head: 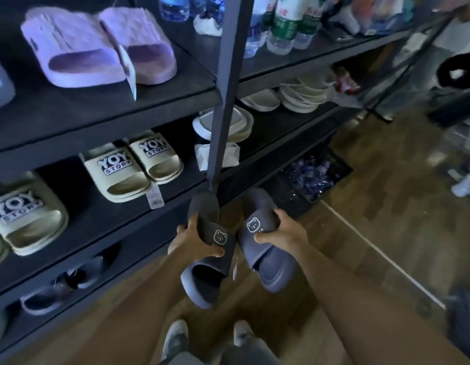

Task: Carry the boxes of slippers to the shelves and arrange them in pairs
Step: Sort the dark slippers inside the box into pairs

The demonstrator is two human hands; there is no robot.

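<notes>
A: What's over at the left edge?

B: The dark shelves (70, 114). In the upper left of the frame a pair of purple slippers (96, 46) lies side by side on the top board. On the board below, at middle left, are beige slippers printed YOY STORY (131, 169): one pair together and another slipper nearer the left edge. At lower left, on the lowest board, there are dark slippers (62, 288), too blurred to make out further.

A: And the centre?

B: A grey post (228, 88) runs down from the top centre. Just below its lower end, the left hand (191, 235) has its fingers and thumb wrapped around the strap of a dark blue slipper (202, 283) with a bear face, heel end hanging down. Just right of it, the right hand (281, 230) clasps the second dark blue slipper (270, 270) across its strap. Both are held in the air in front of the shelves, close beside each other. I cannot tell whether they touch. At bottom centre are the person's shoes (175, 338).

A: Further right?

B: Stacked white slippers (299, 96) sit on the middle board, with plastic bottles (281, 30) above them. The wooden floor (386, 219) fills the right side.
</notes>
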